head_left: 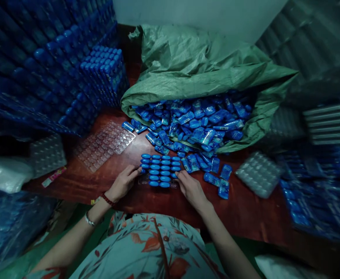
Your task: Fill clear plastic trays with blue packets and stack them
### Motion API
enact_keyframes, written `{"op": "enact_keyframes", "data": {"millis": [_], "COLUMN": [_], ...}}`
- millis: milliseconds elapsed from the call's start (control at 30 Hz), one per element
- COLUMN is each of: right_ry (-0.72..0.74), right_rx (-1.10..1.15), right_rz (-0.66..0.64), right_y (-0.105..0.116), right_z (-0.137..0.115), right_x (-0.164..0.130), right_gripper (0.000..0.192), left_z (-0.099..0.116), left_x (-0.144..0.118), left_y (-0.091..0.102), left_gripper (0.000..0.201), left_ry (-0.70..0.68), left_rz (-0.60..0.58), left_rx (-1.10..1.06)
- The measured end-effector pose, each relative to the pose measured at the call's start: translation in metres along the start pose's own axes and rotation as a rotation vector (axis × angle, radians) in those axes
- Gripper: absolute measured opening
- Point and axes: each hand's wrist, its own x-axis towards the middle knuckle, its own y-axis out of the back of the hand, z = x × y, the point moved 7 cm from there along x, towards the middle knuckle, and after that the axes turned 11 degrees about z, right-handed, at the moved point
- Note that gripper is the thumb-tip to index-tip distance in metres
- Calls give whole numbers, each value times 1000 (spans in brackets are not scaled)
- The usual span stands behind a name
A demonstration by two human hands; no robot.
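Observation:
In front of me, small blue containers with oval tops stand upright in tight rows in a clear plastic tray. At the left end of the rows, my left hand has its fingers closed on a blue container at the edge. My right hand pinches another blue container at the right end, near the front. Both sets of fingertips are partly hidden by the containers. Loose labelled blue containers lie on the table just beyond my right hand.
A green woven sack lies open on the reddish table, spilling blue containers. Clear trays lie to the left, and a stack of trays to the right. Tall stacks of filled trays rise at left.

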Motion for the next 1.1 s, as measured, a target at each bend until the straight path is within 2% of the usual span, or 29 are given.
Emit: {"op": "enact_keyframes", "data": {"millis": [200, 333, 467, 533, 600, 667, 733, 800, 867, 933, 1000, 1100], "right_ry": [-69, -78, -63, -78, -148, -275, -389, -427, -390, -340, -315, -335], "right_rx": [-33, -44, 30, 60, 57, -20, -162, -300, -372, -383, -358, -252], "right_rz": [25, 48, 111, 197, 331, 432, 383, 198, 13, -86, -117, -37], "right_y": [-8, -14, -10, -1, 15, 32, 41, 39, 32, 25, 21, 22], "right_z": [-2, -5, -9, -4, 12, 36, 59, 74, 77, 73, 69, 69], "right_x": [-4, -6, -9, -12, -12, -9, 1, 18, 33, 41, 41, 30], "right_gripper": [37, 33, 30, 30, 31, 31, 31, 32, 37, 42, 44, 41], "left_z": [10, 14, 11, 11, 10, 7, 2, -5, -18, -35, -44, -47], "left_x": [5, 8, 5, 0, 0, 12, 40, 79, 116, 142, 159, 172], "left_y": [-5, -12, -5, 1, 11, 22, 22, 4, -24, -52, -73, -92], "left_gripper": [28, 25, 27, 28, 28, 25, 22, 23, 23, 27, 32, 44], "left_ry": [-104, -123, -47, -19, 45, 137, 203, 227, 254, 316, 351, 367], "left_rz": [-135, -197, -62, 11, 112, 243, 283, 135, -112, -342, -461, -516], "left_rx": [71, 101, 78, 54, 49, 47, 24, 25, 121, 255, 310, 287]}}
